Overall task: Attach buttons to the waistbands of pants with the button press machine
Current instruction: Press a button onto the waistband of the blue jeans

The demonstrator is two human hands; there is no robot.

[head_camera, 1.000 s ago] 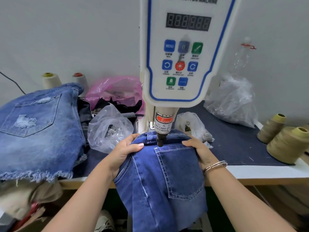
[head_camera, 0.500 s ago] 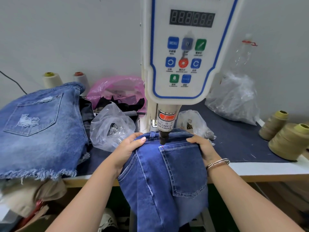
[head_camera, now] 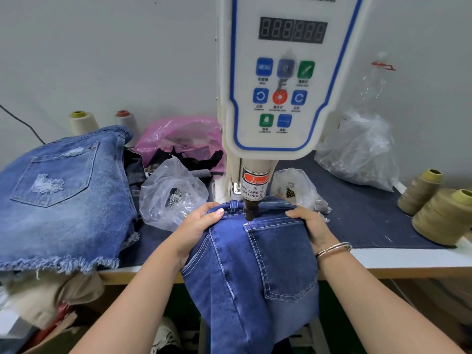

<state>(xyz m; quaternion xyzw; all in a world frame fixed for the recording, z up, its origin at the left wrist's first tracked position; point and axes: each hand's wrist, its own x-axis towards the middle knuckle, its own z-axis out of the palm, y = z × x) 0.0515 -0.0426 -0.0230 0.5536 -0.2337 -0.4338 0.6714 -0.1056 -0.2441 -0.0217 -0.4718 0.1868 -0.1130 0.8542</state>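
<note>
Under the press head (head_camera: 251, 213), both hands are gripping the dark jeans (head_camera: 255, 264): left hand (head_camera: 196, 228), right hand (head_camera: 313, 227), pocket corner lying midway between them.

Head view looks down, close above worktable (head_camera: 398, 259).

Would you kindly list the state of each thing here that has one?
Dark jeans: draped over the table edge, waistband under the press head.
Press head: raised just above the denim.
Machine display: unlit.
Left hand: gripping the jeans.
Right hand: gripping the jeans.
Clear bag: open, crumpled.
Light denim shorts: stacked, frayed hem.
</note>
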